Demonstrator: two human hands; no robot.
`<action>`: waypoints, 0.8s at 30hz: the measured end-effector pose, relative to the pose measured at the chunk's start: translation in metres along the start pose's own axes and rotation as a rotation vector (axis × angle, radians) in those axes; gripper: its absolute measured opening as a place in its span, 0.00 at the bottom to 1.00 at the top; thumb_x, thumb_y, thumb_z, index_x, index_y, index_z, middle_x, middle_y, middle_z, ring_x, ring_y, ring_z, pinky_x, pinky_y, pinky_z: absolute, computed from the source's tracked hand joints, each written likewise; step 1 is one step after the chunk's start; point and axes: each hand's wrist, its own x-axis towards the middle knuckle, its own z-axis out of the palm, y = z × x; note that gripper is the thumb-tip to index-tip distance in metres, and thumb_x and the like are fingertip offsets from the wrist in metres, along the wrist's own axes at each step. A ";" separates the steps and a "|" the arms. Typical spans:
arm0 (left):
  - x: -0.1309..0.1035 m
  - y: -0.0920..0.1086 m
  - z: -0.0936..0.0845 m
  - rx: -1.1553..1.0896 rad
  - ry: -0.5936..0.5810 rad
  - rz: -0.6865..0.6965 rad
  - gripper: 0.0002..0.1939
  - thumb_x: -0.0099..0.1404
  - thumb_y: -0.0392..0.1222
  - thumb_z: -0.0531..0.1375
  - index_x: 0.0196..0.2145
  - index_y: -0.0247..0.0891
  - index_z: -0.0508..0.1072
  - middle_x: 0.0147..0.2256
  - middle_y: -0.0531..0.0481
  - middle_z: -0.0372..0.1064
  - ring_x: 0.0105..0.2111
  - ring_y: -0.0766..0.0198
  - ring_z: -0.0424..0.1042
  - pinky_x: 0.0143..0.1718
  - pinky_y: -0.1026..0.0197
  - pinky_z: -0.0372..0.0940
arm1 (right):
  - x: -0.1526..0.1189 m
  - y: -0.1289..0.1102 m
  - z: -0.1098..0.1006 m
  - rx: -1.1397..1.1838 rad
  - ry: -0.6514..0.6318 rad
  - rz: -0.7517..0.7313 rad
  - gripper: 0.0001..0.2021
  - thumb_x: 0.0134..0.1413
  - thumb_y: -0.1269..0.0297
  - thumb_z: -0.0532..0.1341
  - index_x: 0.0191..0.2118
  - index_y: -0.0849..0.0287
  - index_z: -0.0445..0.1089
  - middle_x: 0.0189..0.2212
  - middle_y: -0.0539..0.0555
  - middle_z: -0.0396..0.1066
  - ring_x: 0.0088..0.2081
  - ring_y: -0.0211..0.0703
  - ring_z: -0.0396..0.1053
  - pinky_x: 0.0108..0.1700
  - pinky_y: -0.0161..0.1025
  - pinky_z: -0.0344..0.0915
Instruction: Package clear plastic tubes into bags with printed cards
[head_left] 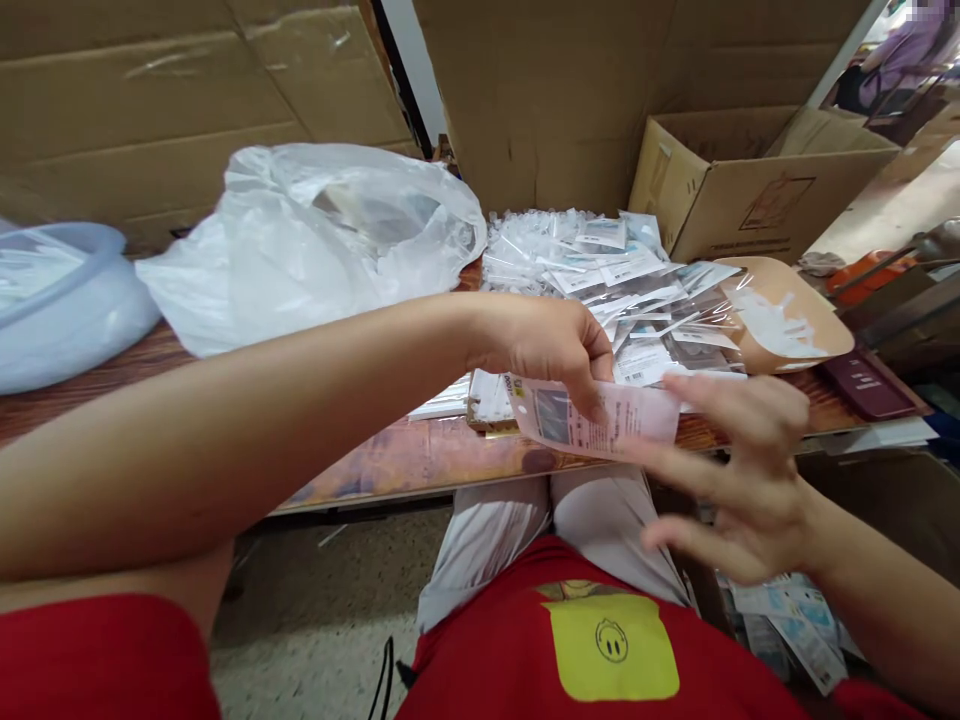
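My left hand [562, 345] reaches across from the left and pinches a printed packet [649, 415] between thumb and fingers. The packet is flat and pale, with a picture, small print and a hang hole at its left end. My right hand [742, 470] is at the packet's right end, its fingers spread and smeared by motion. Whether its fingertips touch the packet I cannot tell. Just beyond my hands lies a heap of clear packets with white cards [637, 270], mixed with small clear plastic pieces [525, 245].
A white plastic bag [300, 250] and a bluish basin [97, 310] stand left. An orange scoop-shaped tray [817, 320] with white pieces, a cardboard box [780, 200] and a maroon tray [874, 385] stand right. More packets [795, 620] lie below the table. A person [900, 55] is far right.
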 end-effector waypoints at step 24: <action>0.030 -0.041 -0.013 0.589 0.934 0.143 0.13 0.66 0.43 0.64 0.47 0.37 0.72 0.46 0.42 0.74 0.43 0.53 0.73 0.53 0.46 0.64 | 0.142 0.215 0.001 -0.398 -0.038 0.539 0.32 0.65 0.50 0.58 0.67 0.64 0.66 0.65 0.63 0.67 0.68 0.67 0.58 0.63 0.66 0.48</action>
